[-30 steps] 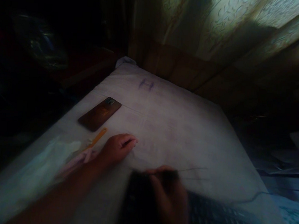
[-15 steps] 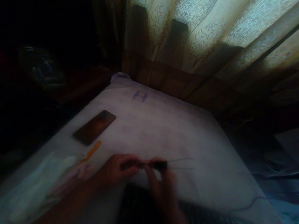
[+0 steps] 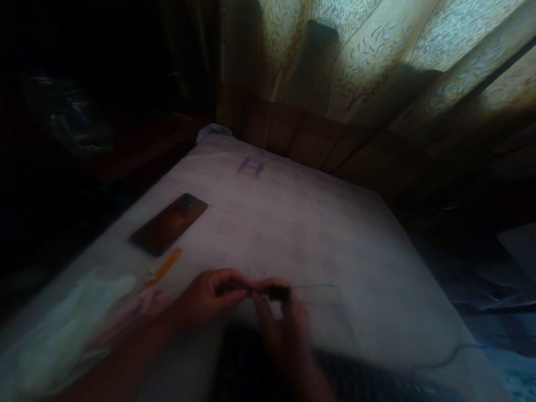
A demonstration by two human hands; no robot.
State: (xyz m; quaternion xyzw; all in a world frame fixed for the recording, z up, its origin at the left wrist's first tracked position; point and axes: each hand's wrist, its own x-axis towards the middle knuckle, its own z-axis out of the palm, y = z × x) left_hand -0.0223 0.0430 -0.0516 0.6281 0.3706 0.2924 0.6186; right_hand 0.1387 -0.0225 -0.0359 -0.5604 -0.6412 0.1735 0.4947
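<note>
Near the front of the cloth-covered table (image 3: 356,250), my two hands meet at the fingertips. My right hand (image 3: 288,334) is closed around a small black block with two thin wires (image 3: 280,294); the wires stick out to the right and look faint. My left hand (image 3: 208,298) is closed in a pinch, its fingertips touching those of the right. Whatever lies between the left fingertips is too small and dark to make out. Below the hands is a black keyboard (image 3: 392,387), partly covered by my right forearm.
A brown phone (image 3: 169,225) lies face down at the left, with an orange stick-like tool (image 3: 167,266) beside it. A clear plastic bag (image 3: 75,328) and a pinkish piece (image 3: 148,303) lie nearer. A cable (image 3: 445,358) crosses the right edge. A curtain (image 3: 300,62) hangs behind.
My right hand and the black block have shifted slightly left, and the wires have moved with them. My hands stay together at the fingertips. The view has tilted a little.
</note>
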